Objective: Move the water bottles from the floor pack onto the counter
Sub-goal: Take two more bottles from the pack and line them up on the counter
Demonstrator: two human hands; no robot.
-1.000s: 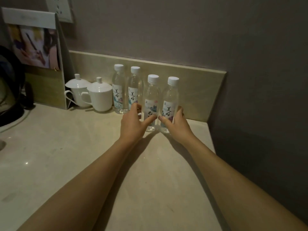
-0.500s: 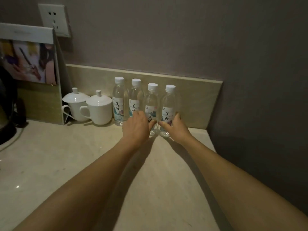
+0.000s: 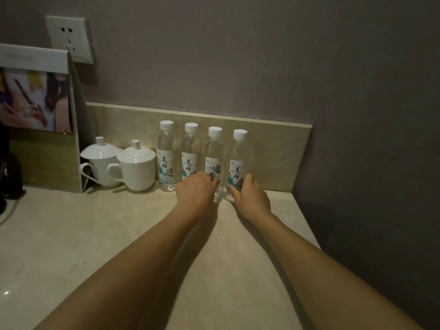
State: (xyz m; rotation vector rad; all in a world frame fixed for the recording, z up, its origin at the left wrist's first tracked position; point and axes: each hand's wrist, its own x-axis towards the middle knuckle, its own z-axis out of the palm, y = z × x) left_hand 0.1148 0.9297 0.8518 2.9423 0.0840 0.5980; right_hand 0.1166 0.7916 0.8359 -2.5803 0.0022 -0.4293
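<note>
Several clear water bottles with white caps stand upright in a row on the beige counter (image 3: 119, 234), against the low backsplash. My left hand (image 3: 195, 190) wraps the base of the third bottle from the left (image 3: 215, 153) and hides the foot of the second bottle (image 3: 190, 148). My right hand (image 3: 250, 198) grips the base of the rightmost bottle (image 3: 238, 156), thumb in front and fingers on its right side. The leftmost bottle (image 3: 166, 151) stands untouched. The floor pack is out of view.
Two white lidded cups (image 3: 137, 165) sit just left of the bottles. A standing card holder (image 3: 40, 115) and a wall socket (image 3: 69, 38) are at the far left. A dark wall (image 3: 369, 163) bounds the counter on the right.
Both hands slid the two right-hand bottles back toward the backsplash, into line with the other two. The view has tilted upward a little.
</note>
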